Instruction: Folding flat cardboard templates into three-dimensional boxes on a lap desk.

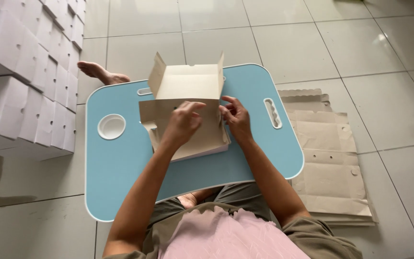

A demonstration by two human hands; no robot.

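A brown cardboard box blank [188, 84], half folded, lies on a light blue lap table [120, 168]. Its far flaps stand upright while the near panel lies flat. My left hand [183, 122] presses down on the near panel with its fingers curled over the fold. My right hand [237, 116] grips the blank's right edge between fingers and thumb. Under the blank sits a thin pile of more flat blanks [202, 149].
Stacks of folded white boxes [25, 76] fill the left side of the tiled floor. A pile of flat brown blanks [329, 158] lies on the floor at the right. The table has a round white cup recess [111, 126] and a slot [272, 113]. A bare foot [102, 73] shows beyond the table.
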